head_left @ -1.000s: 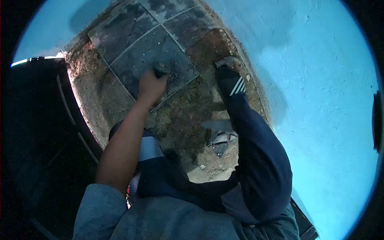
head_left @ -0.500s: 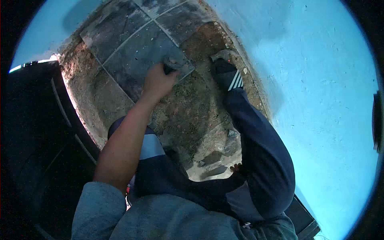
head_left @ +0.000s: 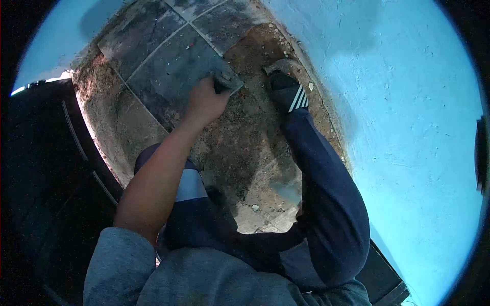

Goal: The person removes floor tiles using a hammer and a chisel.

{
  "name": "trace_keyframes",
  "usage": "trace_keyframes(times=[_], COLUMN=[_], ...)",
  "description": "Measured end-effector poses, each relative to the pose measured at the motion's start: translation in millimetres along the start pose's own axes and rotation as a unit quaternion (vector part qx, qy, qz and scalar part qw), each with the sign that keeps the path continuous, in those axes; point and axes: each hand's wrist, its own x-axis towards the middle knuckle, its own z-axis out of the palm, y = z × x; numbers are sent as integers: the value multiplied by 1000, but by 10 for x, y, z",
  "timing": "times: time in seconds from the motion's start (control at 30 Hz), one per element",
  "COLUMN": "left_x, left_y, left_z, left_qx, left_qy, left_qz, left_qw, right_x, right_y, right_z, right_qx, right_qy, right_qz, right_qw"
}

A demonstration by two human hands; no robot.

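Observation:
My left hand (head_left: 206, 101) is closed round a small dark object (head_left: 221, 83) at the near right corner of a dark grey floor tile (head_left: 178, 66). The object's shape is mostly hidden by my fingers. Only a sliver of my right hand (head_left: 299, 211) shows beside my bent right leg, its fingers hidden. Just above it is a blurred grey flat thing (head_left: 287, 192), over the rough ground (head_left: 240, 137); whether my right hand holds it is unclear.
More tiles (head_left: 143, 35) lie at the far left. My right shoe (head_left: 286, 92) rests on bare soil beside the blue wall (head_left: 408, 127). A black panel (head_left: 46, 168) stands at left. Small stones lie along the wall's foot.
The view has shifted slightly. My left hand stays at the tile corner. Near my right hand, the grey flat pieces seen earlier look different, and a blurred one now shows higher up.

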Motion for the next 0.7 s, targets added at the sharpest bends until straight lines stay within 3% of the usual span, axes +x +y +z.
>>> trace_keyframes(times=[0.2, 0.37, 0.53, 0.63, 0.7], left_x=[9, -77, -211, -274, -447], left_y=[67, 290, 614, 521, 572], left_z=[96, 320, 496, 651, 405], left_qx=[-31, -46, -97, -132, -115], left_qy=[-4, 8, -37, 12, -44], left_qz=[22, 57, 101, 186, 130], left_qw=[999, 997, 989, 973, 984], right_x=[-194, -828, -2071, -2785, -3151], right_y=[90, 559, 1633, 2344, 2780], right_z=[-80, -265, -414, -412, -387], right_qx=[1, 1, -6, -16, -21], right_qy=[-7, -1, 32, 37, 22], right_qz=[-6, -4, 53, 121, 185], right_qw=[1000, 1000, 998, 992, 982])
